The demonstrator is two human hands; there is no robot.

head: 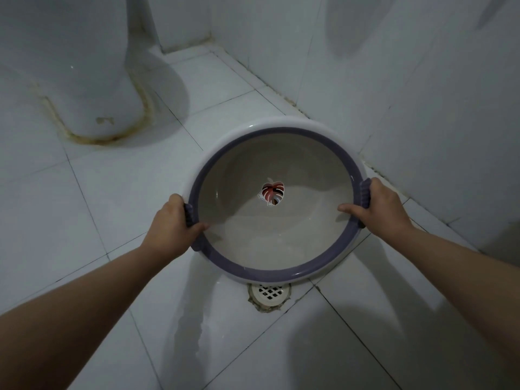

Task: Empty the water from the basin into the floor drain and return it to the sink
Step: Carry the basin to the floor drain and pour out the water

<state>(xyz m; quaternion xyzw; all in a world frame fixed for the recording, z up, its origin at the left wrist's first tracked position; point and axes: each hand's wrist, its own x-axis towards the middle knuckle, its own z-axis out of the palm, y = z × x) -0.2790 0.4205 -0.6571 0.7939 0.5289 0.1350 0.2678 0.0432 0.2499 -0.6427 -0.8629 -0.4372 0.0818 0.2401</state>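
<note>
White floor tiles (118, 209) fill the room; the left hand (171, 223) and right hand (377, 209) each squeeze a side of the basin (275, 237); its near edge hangs just over the floor drain (269, 294), tipped toward it.

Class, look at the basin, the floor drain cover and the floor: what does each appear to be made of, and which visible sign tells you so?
Basin: probably moulded plastic, glossy cream inside with a purple rim band and ribbed purple grips under the left hand and right hand.
Floor drain cover: seemingly white plastic, with a moulded lattice grid.
Floor: glazed white ceramic tile, with grout lines and sheen.
</note>
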